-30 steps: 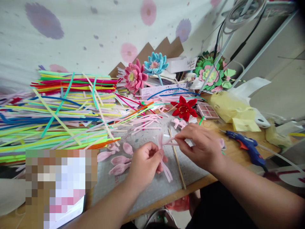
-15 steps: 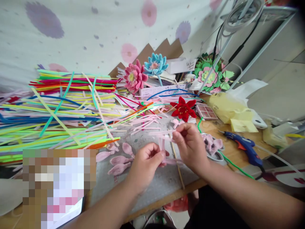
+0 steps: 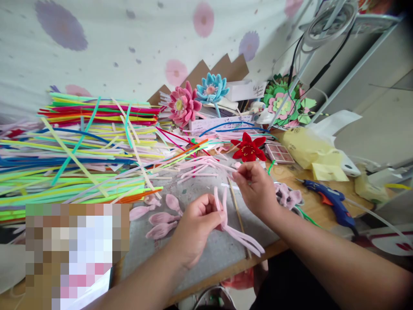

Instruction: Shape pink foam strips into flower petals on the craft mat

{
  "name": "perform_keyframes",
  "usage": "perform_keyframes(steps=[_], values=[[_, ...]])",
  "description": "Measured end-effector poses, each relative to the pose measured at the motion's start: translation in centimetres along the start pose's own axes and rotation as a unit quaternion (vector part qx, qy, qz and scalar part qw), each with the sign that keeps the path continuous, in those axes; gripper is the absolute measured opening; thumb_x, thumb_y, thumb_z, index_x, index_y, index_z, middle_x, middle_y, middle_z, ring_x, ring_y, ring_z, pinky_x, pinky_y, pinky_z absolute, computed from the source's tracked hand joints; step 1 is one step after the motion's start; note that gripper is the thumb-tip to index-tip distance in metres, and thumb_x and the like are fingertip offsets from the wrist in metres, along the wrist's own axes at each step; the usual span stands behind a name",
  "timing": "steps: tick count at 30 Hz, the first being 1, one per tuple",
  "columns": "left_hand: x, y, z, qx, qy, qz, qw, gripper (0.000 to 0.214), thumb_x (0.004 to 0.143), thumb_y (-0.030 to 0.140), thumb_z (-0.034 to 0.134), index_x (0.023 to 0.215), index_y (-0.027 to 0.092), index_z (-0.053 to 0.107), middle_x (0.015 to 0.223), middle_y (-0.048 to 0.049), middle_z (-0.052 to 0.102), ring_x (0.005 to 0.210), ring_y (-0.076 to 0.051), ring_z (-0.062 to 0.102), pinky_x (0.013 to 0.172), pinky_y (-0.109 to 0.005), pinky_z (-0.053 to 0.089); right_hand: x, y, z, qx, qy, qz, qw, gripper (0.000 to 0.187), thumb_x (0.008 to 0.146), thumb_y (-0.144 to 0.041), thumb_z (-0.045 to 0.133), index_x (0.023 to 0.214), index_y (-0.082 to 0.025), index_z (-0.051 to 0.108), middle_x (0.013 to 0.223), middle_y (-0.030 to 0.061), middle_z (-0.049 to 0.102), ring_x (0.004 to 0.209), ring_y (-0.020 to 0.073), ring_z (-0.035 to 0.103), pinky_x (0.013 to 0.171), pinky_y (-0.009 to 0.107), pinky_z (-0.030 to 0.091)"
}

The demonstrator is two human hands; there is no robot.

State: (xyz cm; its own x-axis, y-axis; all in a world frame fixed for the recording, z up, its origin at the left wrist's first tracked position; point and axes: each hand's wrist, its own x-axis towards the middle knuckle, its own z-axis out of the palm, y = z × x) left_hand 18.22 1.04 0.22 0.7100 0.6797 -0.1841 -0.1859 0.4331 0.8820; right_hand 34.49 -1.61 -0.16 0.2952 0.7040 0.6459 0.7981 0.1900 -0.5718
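Observation:
My left hand (image 3: 201,219) is closed in a pinch around several pink pipe cleaners (image 3: 243,241). Two ends stand up above its fingers, and longer ends slant down to the right. To the right, my right hand (image 3: 258,187) pinches the tip of a pale pink pipe cleaner (image 3: 222,165), which runs left toward a loose pile of similar ones (image 3: 196,165). On the grey mat (image 3: 206,267), left of my left hand, lie several pink fuzzy petals (image 3: 160,218). A thin wooden stick (image 3: 237,206) lies between the hands.
Bundles of coloured pipe cleaners (image 3: 74,150) cover the left side. A red flower (image 3: 248,147), pink flower (image 3: 183,104) and blue flower (image 3: 212,88) stand behind. At right are a blue glue gun (image 3: 332,200) and small pink pieces (image 3: 287,196). A partly blurred tablet-like screen (image 3: 93,288) is lower left.
My right hand has drawn slightly away from the pipe cleaners in my left hand. Those in the left hand have turned, their long ends now hanging lower right.

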Motion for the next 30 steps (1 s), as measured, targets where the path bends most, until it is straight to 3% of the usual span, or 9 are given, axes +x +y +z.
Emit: perform_keyframes(steps=[5,10,15,19,25,30], values=[[0.1,-0.1,-0.4,-0.058,-0.002,0.011,0.998,0.011,0.072,0.012,0.06,0.067,0.016,0.051,0.058,0.0032,0.051,0.055,-0.008,0.043,0.055,-0.021,0.034,-0.7,0.3,0.0,-0.014,-0.047,-0.085,0.995,0.007,0.083,-0.016,0.053,0.083,-0.02,0.047,0.068,-0.0013,0.057,0.059,0.0112,0.055,0.056,0.022,0.044],[0.4,-0.3,-0.7,-0.087,0.039,0.063,0.993,0.01,0.074,0.015,0.063,0.068,0.015,0.055,0.061,0.003,0.051,0.058,-0.008,0.044,0.058,-0.021,0.036,-1.7,0.0,-0.1,0.072,-0.135,-0.121,0.981,0.006,0.085,-0.015,0.049,0.085,-0.02,0.046,0.073,0.0012,0.061,0.064,0.0119,0.058,0.058,0.023,0.046],[0.8,-0.4,-0.9,-0.115,0.096,0.091,0.985,0.008,0.072,0.018,0.067,0.073,0.016,0.059,0.068,0.0025,0.054,0.067,-0.01,0.049,0.065,-0.023,0.04,-1.9,-0.2,-0.9,0.129,-0.268,-0.112,0.948,0.009,0.08,-0.014,0.053,0.083,-0.02,0.048,0.077,0.0039,0.063,0.067,0.0127,0.059,0.06,0.023,0.047],[0.9,-0.2,-0.8,-0.122,0.112,0.091,0.982,0.01,0.071,0.021,0.069,0.072,0.017,0.059,0.071,0.0027,0.056,0.068,-0.01,0.05,0.067,-0.023,0.042,-1.5,-1.0,-1.9,0.158,-0.311,-0.091,0.933,0.007,0.083,-0.011,0.049,0.08,-0.018,0.049,0.079,0.0058,0.063,0.069,0.0121,0.058,0.063,0.023,0.047],[0.5,0.0,-0.7,-0.102,0.091,0.056,0.989,0.012,0.071,0.024,0.067,0.072,0.017,0.058,0.077,-0.0017,0.063,0.066,-0.011,0.052,0.064,-0.024,0.041,-1.2,-1.7,-2.6,0.198,-0.395,-0.044,0.896,0.009,0.079,-0.01,0.052,0.076,-0.017,0.049,0.083,0.0056,0.062,0.075,0.013,0.057,0.069,0.025,0.047],[0.4,0.2,-0.6,-0.125,0.074,0.066,0.987,0.013,0.071,0.016,0.066,0.072,0.017,0.054,0.071,0.0017,0.059,0.06,-0.008,0.047,0.058,-0.02,0.038,-1.6,-1.8,-2.6,0.228,-0.414,-0.008,0.881,0.01,0.076,-0.008,0.054,0.072,-0.017,0.049,0.087,0.0063,0.062,0.078,0.0141,0.057,0.07,0.026,0.047]])
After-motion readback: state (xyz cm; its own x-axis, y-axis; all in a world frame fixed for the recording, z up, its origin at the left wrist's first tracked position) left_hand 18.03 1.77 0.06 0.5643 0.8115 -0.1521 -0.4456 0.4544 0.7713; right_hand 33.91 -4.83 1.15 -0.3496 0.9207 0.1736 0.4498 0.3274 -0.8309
